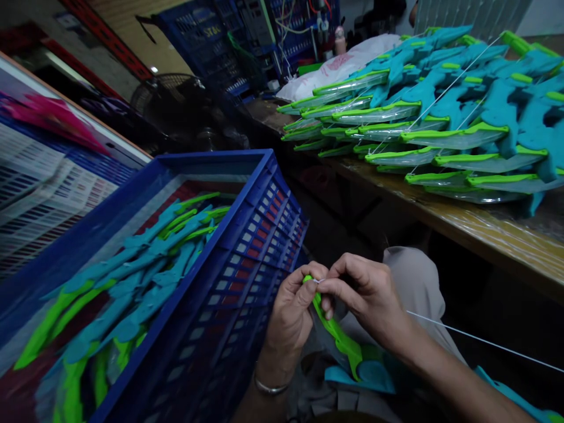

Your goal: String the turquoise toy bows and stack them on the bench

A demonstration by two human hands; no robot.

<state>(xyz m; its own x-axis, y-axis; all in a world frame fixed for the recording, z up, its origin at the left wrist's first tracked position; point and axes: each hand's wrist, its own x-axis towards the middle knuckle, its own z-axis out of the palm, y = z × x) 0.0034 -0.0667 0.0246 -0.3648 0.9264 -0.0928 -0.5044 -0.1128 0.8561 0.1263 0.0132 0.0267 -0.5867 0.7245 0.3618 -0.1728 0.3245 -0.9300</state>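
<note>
My left hand (293,311), with a bracelet at the wrist, pinches the tip of a bright green plastic piece (337,335). That piece slants down toward my lap and joins a teal part (374,375) at its lower end. Close against it, my right hand (368,291) has thumb and forefinger pressed together on a thin white string (318,281) at the green tip. A white string (480,338) also runs from behind my right forearm to the right edge.
At left, a blue crate (259,176) holds several teal and green pieces. A wooden table (445,220) at right bears a large pile of similar pieces (467,106) with strings and a white bag (339,67). Another teal piece (511,393) lies at lower right.
</note>
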